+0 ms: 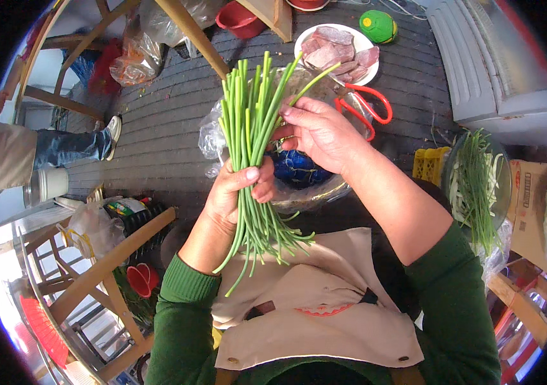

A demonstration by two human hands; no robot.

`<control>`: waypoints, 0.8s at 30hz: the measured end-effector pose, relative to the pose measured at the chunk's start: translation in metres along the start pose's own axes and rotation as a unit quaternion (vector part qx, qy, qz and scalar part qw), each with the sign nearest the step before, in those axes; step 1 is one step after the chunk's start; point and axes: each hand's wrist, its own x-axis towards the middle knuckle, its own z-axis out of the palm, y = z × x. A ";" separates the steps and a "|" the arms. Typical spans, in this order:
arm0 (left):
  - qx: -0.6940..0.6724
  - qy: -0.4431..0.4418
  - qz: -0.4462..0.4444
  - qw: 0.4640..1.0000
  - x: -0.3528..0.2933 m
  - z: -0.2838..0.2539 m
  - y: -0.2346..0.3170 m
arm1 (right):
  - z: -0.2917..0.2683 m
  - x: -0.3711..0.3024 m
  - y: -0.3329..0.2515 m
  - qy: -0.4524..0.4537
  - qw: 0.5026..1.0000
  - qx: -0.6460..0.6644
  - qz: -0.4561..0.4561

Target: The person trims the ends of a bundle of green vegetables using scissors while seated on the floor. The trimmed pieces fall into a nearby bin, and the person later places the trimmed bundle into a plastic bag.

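Clearly light and springy, the garlic scape bundle (251, 160) sits mid-frame: left hand (235, 192) clenched around its waist, right hand (318, 131) pinching single upper stalks

The stalk bundle (251, 160) stands mid-frame, with the bowl (315, 192) behind it. A meat plate (337, 51) lies at upper centre, scissors (366, 106) just below it. Another stalk bowl (475, 179) sits right.

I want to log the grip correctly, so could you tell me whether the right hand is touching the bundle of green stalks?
Touching. The head view shows the right hand pinching stalks of the green bundle, which the left hand clasps lower down.
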 end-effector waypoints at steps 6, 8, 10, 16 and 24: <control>-0.024 0.057 -0.006 0.998 0.003 -0.004 -0.004 | 0.001 0.003 0.004 0.014 0.988 -0.151 -0.003; -0.031 0.044 -0.004 0.999 0.005 -0.008 -0.003 | 0.001 0.002 0.007 0.011 0.986 -0.164 0.016; -0.043 0.050 0.012 0.998 0.006 -0.009 -0.002 | 0.002 0.001 0.008 0.015 0.980 -0.197 0.036; 0.196 0.132 0.081 0.968 0.008 0.005 -0.006 | 0.016 -0.004 0.018 -0.140 0.978 -0.152 -0.003; 0.238 0.089 -0.005 0.967 0.012 0.020 -0.018 | 0.019 -0.009 0.031 -0.055 0.992 -0.117 -0.011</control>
